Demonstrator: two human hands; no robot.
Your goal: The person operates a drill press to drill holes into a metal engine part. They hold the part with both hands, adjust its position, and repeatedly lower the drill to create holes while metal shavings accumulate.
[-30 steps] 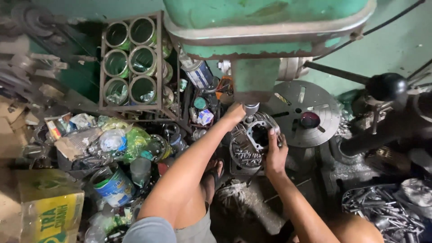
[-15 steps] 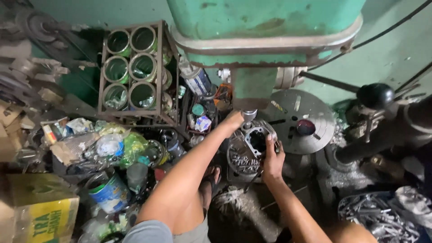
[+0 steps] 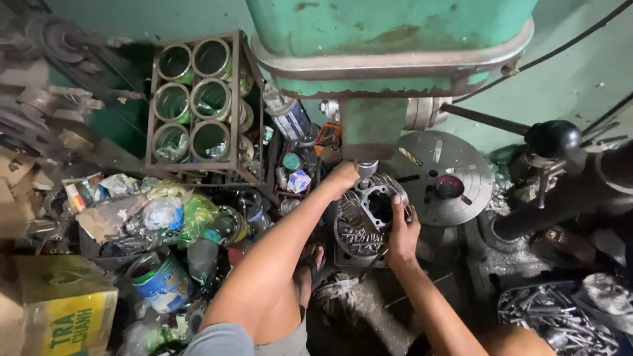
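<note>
**Finned engine cylinder held under the drill-press spindle**

Finned engine cylinder (image 3: 368, 221), grey metal with a dark bore, sits at the centre of the frame, directly below the spindle tip (image 3: 366, 173) of the green drill press (image 3: 389, 46). The left hand (image 3: 343, 178) grips its upper left edge, fingers closed around the casting beside the spindle. The right hand (image 3: 402, 231) clasps the right side, fingers curled over the fins. Over the last second both hands have kept the same grip and the cylinder has stayed in place under the spindle; only the head camera has shifted a little, so the part appears steadied rather than being repositioned. Just to the right lies the round slotted drill table (image 3: 455, 181). At upper left stands a metal rack of open tins (image 3: 194, 99); a blue paint can (image 3: 158, 280) sits at lower left among clutter.
</note>
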